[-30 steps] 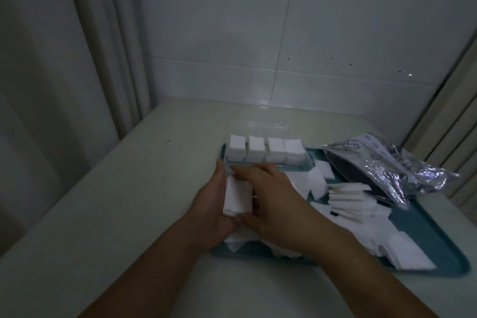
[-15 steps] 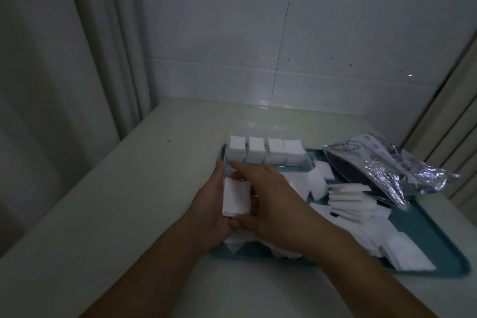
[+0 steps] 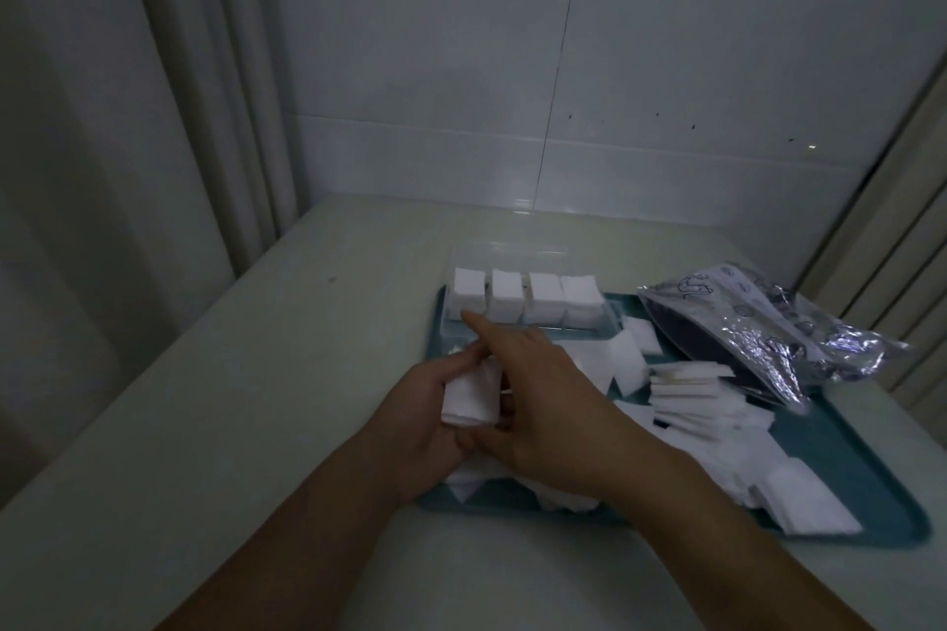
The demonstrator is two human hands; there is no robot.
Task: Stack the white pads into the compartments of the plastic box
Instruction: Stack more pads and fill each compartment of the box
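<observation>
A clear plastic box (image 3: pixel 610 323) stands at the far left of the teal tray (image 3: pixel 866 482); its back row of compartments holds several stacks of white pads (image 3: pixel 522 300). My left hand (image 3: pixel 425 430) grips a small stack of white pads (image 3: pixel 471 395) just in front of the box. My right hand (image 3: pixel 543 400) lies over the stack's right side, thumb under it and forefinger stretched toward the box's front edge. Many loose white pads (image 3: pixel 717 405) lie scattered over the tray to the right.
A crumpled silvery foil bag (image 3: pixel 779 333) lies across the tray's far right corner. The tray sits on a pale table (image 3: pixel 256 400) against a tiled wall, with a curtain at the left and vertical slats at the right.
The pad stack has tilted and bent slightly in my left hand. My right forefinger has stretched farther toward the box. Both hands stay in about the same place.
</observation>
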